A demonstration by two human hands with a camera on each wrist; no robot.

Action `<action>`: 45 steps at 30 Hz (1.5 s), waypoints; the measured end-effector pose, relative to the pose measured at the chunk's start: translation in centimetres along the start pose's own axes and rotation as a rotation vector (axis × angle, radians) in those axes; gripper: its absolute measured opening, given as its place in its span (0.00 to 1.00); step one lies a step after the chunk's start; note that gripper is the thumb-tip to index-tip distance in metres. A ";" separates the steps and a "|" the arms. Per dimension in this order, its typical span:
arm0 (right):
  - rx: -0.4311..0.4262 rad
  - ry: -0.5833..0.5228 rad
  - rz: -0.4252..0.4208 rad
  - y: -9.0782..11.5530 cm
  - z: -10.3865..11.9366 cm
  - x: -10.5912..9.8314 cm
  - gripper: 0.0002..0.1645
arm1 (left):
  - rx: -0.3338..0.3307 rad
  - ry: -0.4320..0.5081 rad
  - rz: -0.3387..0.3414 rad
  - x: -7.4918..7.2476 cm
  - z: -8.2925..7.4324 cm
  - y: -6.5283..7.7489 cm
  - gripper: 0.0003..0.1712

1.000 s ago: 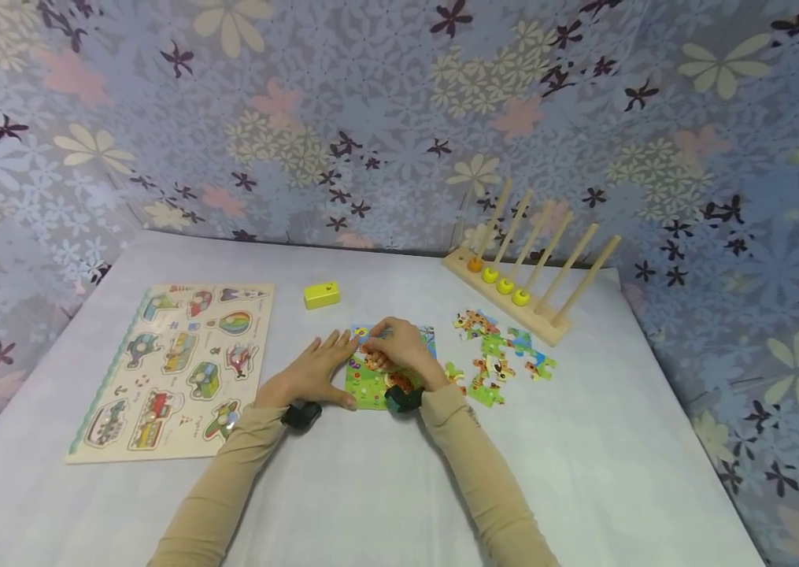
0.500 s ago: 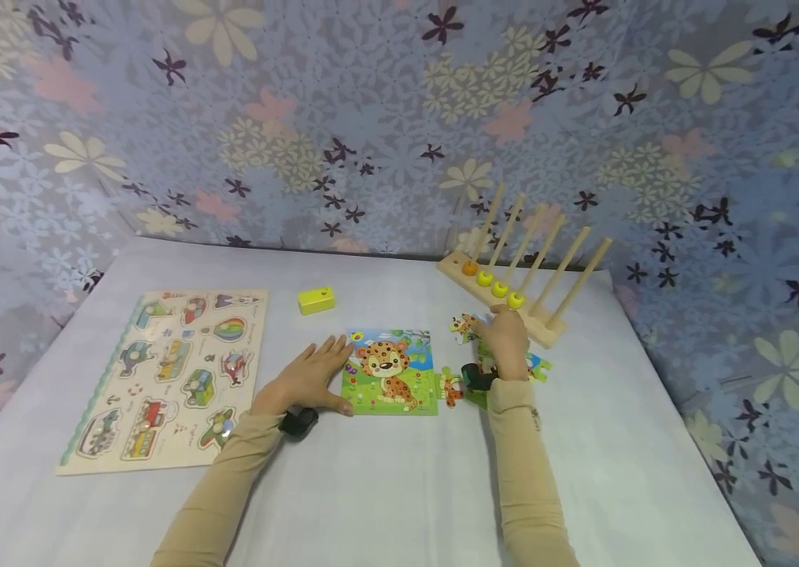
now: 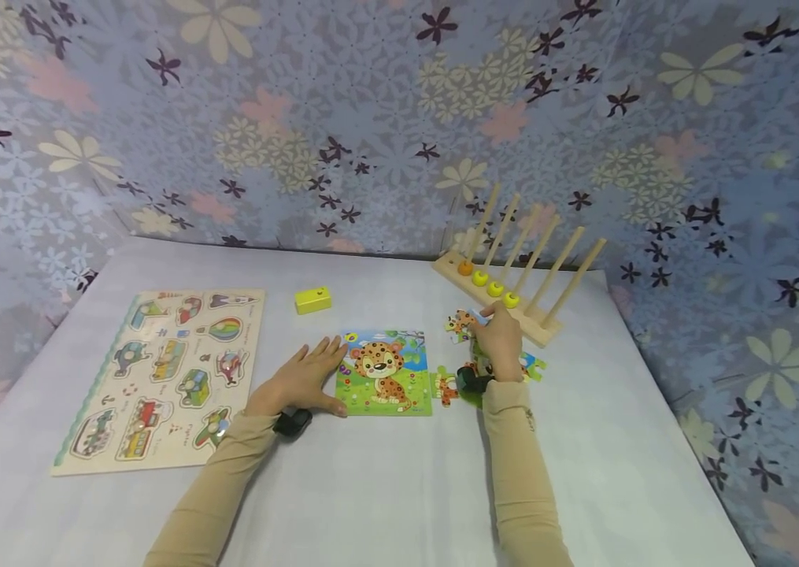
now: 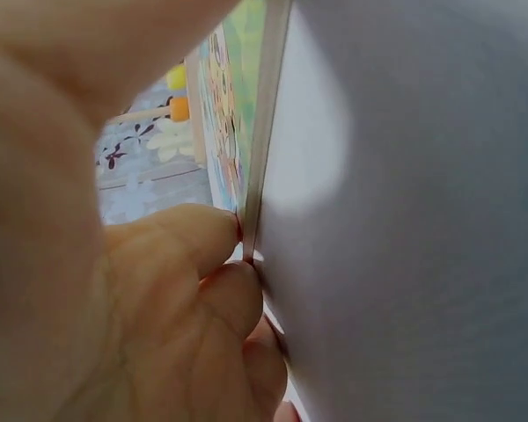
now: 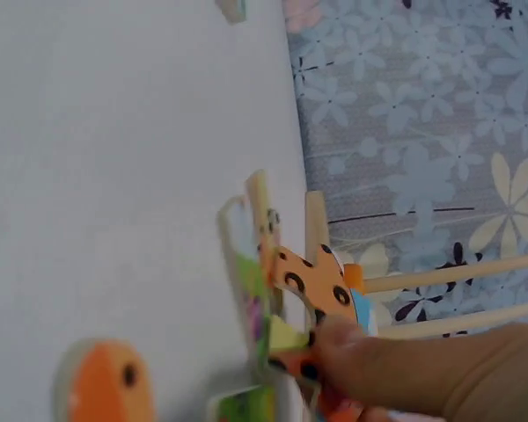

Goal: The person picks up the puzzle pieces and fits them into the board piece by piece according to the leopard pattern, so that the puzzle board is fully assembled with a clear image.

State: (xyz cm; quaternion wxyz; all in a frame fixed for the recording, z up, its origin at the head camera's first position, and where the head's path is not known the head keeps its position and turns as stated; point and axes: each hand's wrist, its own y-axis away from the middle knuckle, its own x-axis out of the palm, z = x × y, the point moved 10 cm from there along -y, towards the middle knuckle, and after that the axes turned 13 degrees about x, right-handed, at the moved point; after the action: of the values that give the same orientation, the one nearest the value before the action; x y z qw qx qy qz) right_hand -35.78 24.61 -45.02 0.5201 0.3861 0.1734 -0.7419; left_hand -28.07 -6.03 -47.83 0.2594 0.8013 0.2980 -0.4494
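Observation:
A square leopard puzzle board point(image 3: 385, 376) lies flat mid-table. My left hand point(image 3: 302, 382) rests along its left side with fingers straight and spread; in the left wrist view its fingertips point(image 4: 213, 227) are right at the board's edge. To the right of the board, my right hand point(image 3: 501, 339) is over a cluster of loose puzzle pieces. The right wrist view shows it pinching an orange, black-spotted puzzle piece point(image 5: 319, 280), tilted up from the table. More loose pieces lie about it, such as a spotted one point(image 3: 460, 324) and a green-and-orange one point(image 3: 445, 387). Some are hidden under the hand.
Behind the right hand stands a wooden peg rack point(image 3: 537, 329) with tall rods and several orange and yellow beads. A yellow block point(image 3: 312, 300) sits behind the puzzle. At left lies a wooden vehicle picture board point(image 3: 158, 378). Flowered fabric point(image 3: 371, 157) rises behind the table.
My right hand has gone from over the leopard board rightward to the loose pieces, where it now pinches one. The leopard picture is uncovered. My left hand has stayed beside the board.

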 end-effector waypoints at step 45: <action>-0.149 -0.246 0.322 4.2 5.8 7.9 0.27 | 0.069 0.058 -0.051 0.2 -1.1 -0.5 0.69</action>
State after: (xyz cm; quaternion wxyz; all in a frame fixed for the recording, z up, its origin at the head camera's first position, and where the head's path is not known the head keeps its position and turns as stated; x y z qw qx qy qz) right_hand -35.52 14.08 -46.60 0.6765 0.2756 0.0990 -0.6757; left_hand -27.70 -4.85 -47.55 0.2115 0.8146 0.3099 -0.4424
